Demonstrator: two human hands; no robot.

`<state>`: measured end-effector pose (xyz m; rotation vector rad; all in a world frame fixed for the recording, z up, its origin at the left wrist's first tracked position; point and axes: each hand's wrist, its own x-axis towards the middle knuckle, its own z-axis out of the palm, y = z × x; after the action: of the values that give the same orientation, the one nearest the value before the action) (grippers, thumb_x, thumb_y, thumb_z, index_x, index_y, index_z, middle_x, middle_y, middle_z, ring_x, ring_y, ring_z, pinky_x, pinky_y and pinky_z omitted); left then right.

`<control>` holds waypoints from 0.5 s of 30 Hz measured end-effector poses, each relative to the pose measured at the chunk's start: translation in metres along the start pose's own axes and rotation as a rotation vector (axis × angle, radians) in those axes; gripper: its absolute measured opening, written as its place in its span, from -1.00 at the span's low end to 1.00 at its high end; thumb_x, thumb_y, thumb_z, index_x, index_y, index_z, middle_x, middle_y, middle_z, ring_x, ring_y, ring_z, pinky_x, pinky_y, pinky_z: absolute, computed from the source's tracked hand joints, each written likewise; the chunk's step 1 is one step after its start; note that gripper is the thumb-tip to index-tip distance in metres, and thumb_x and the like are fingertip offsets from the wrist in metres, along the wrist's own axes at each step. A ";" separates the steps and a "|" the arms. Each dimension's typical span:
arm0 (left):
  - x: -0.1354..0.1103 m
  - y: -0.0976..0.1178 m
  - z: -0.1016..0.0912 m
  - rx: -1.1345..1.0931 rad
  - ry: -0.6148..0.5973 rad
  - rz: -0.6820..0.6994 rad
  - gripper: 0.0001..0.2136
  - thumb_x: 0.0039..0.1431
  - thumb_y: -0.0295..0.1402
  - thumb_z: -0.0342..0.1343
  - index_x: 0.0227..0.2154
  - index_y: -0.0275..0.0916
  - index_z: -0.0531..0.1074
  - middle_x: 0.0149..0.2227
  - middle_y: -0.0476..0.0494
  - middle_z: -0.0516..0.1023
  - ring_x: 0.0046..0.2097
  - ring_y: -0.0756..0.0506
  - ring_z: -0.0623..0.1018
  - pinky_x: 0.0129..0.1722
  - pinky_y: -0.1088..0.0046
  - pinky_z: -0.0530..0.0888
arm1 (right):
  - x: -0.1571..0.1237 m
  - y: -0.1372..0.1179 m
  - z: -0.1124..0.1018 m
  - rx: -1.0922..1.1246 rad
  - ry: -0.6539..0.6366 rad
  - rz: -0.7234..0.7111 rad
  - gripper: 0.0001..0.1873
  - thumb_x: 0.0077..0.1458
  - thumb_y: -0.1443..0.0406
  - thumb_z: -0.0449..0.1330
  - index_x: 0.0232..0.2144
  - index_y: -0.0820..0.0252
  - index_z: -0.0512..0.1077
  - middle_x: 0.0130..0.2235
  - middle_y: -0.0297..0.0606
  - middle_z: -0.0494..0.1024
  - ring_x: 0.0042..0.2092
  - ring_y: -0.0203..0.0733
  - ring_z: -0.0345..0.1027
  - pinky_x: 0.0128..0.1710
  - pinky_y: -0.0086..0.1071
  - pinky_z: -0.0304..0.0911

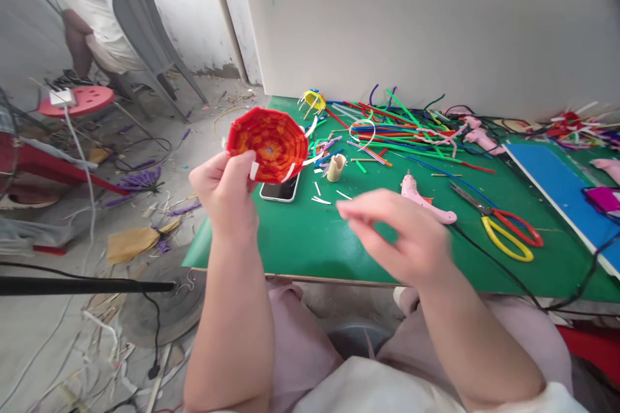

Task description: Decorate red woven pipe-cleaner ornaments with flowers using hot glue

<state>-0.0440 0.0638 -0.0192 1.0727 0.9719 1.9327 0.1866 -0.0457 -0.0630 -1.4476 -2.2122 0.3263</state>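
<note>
My left hand is closed, pinching the rim of a red and orange woven pipe-cleaner canopy between thumb and fingers. The canopy is a shallow many-sided dish, tilted with its inside towards me, and white strip ends stick out around its edge. To its right, my right hand hovers over the table, slightly blurred. Its thumb and index finger come together in a pinch; whatever might be between the tips is too small to make out. Behind the canopy lies a phone, partly hidden. A short beige cup-like tube stands between my hands.
On the green table lie white scraps, a pink glue gun, scissors and a pile of coloured pipe cleaners. A small yellow canopy sits at the back. A blue board is right. Another person sits far left.
</note>
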 end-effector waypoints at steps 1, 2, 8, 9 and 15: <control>0.000 0.001 -0.001 -0.020 -0.015 0.003 -0.75 -0.22 -0.48 0.09 -0.79 -0.26 0.10 -0.76 0.14 0.02 -0.71 0.15 0.06 -0.74 0.57 0.00 | 0.025 -0.001 0.008 -0.058 -0.014 0.032 -0.72 0.13 0.20 0.04 -0.15 0.11 0.43 -0.18 -0.21 0.51 -0.11 -0.16 0.35 -0.10 -0.31 0.23; 0.001 0.003 -0.003 -0.039 -0.031 0.006 -0.74 -0.21 -0.49 0.08 -0.79 -0.26 0.09 -0.75 0.14 0.01 -0.70 0.15 0.06 -0.73 0.57 -0.01 | 0.048 -0.002 0.016 -0.122 -0.039 0.068 -0.71 0.15 0.21 0.02 -0.14 0.13 0.43 -0.15 -0.20 0.51 -0.09 -0.17 0.34 -0.09 -0.32 0.22; 0.004 0.012 -0.010 -0.074 -0.116 -0.016 -0.73 -0.20 -0.51 0.06 -0.80 -0.26 0.07 -0.75 0.13 -0.03 -0.69 0.17 0.00 -0.71 0.56 -0.08 | 0.106 0.006 0.054 -0.265 -0.188 0.096 -0.78 0.11 0.31 0.06 -0.28 0.23 0.49 -0.25 -0.15 0.50 -0.16 -0.12 0.33 -0.16 -0.34 0.21; 0.005 0.013 -0.011 -0.077 -0.117 -0.024 -0.73 -0.20 -0.51 0.06 -0.80 -0.26 0.08 -0.75 0.13 -0.03 -0.69 0.17 0.01 -0.71 0.56 -0.08 | 0.105 0.006 0.056 -0.277 -0.209 0.093 -0.80 0.10 0.32 0.07 -0.32 0.24 0.49 -0.27 -0.13 0.50 -0.17 -0.12 0.32 -0.17 -0.33 0.21; 0.008 0.011 -0.013 -0.012 -0.096 -0.074 -0.71 -0.23 -0.42 0.08 -0.80 -0.25 0.04 -0.75 0.13 -0.04 -0.68 0.15 0.03 -0.70 0.56 -0.05 | 0.104 0.000 0.063 -0.251 -0.227 0.136 -0.77 0.09 0.47 -0.04 -0.41 0.31 0.41 -0.26 0.00 0.46 -0.15 -0.07 0.29 -0.16 -0.29 0.18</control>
<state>-0.0615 0.0620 -0.0115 1.0977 0.9330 1.8088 0.1201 0.0523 -0.0901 -1.7777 -2.4083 0.2780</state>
